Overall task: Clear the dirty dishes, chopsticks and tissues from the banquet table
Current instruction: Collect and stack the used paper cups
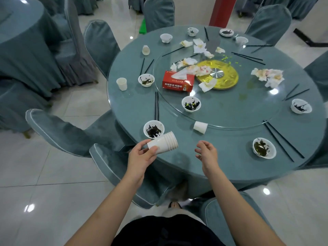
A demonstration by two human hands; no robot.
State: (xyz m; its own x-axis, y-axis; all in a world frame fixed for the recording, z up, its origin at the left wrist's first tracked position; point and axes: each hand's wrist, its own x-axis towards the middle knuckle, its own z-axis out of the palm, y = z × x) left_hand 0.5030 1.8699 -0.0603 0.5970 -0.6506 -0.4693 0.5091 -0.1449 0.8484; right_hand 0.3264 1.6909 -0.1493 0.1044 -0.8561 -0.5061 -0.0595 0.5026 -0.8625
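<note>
A round banquet table (230, 150) in blue-grey cloth under glass carries a clear glass turntable (230, 110) with a gold centre disc (229, 77). It stands on glossy pale floor tiles (53, 183) among blue-grey covered chairs (101, 43), with a red pillar (222, 11) behind. Dirty white bowls (153, 129) smeared dark, black chopsticks (156, 105), crumpled stained tissues (268, 77) and a red tissue box (178, 81) lie scattered across it; a white paper cup (200, 127) lies tipped at the turntable's rim. The left hand (142, 155) grasps a stack of white paper cups (163, 142), tilted over the near edge. The right hand (206, 151) hangs loosely curled, holding nothing. Far bowls' contents are too small to make out, and the rightmost chair is cut off.
</note>
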